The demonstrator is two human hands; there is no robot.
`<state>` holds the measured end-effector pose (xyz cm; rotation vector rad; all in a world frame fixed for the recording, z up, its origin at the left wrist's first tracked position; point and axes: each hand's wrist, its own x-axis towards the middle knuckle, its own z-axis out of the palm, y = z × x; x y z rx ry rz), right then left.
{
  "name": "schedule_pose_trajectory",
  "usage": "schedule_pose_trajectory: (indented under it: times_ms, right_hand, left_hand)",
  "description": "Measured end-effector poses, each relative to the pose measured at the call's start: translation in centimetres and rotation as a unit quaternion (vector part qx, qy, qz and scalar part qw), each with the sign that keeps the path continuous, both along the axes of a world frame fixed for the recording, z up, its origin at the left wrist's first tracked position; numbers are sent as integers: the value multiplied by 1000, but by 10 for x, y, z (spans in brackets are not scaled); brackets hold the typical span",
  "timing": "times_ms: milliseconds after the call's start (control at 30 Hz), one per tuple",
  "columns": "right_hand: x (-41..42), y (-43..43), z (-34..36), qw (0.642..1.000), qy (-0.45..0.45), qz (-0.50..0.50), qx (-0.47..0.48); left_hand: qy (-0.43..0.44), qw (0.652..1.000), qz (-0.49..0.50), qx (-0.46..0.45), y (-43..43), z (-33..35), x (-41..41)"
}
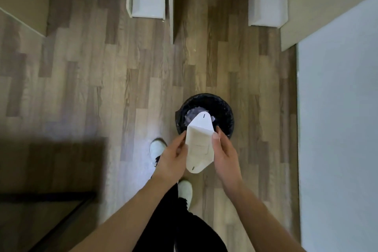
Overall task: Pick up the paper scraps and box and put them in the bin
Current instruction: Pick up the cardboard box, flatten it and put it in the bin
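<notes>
A wood-grain plank floor (102,88) fills the view, with a round black bin lined with a dark bag (222,108) standing on it just ahead of the person's 2 pale shoes (157,147). Crumpled pale paper scraps (189,117) already lie inside the bin. Above its near rim hangs a flattened white cardboard box with open end flaps (199,145), its long axis running from the person toward the bin, far flap pointing over the opening. It looks light, thin and fairly stiff, easily creased, best pinched by its long edges. The left hand (170,161) and right hand (224,153) each pinch 1 edge
</notes>
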<state>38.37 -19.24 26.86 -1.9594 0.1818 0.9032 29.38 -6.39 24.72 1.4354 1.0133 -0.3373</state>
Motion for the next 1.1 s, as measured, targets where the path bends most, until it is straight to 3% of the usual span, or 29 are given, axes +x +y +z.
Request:
schedule_pose_trajectory:
  times_ms: [133, 233, 433, 567, 767, 967, 1100]
  right_hand:
    - [19, 8, -28, 997, 33, 43, -54]
    - [47, 15, -55, 996, 9, 47, -79]
    - [90, 9, -106, 989, 8, 79, -127]
    - [125, -17, -146, 964, 65, 159, -203]
    - [162, -60, -182, 933, 131, 237, -237]
    - [170, -81, -230, 951, 98, 164, -244]
    - [178, -77, -285, 955, 117, 132, -239]
  left_hand:
    - [-6, 999, -34, -6, 15, -19, 29]
    - [-6, 998, -57, 20, 24, -36, 58]
    - [59, 992, -98, 47, 16, -75, 101]
    - [174, 974, -142, 17, 25, -115, 110]
    - [209, 970, -118, 25, 36, -167, 115]
    - [266, 952, -85, 125, 32, -214, 118]
    - [270, 959, 23, 87, 29, -265, 125]
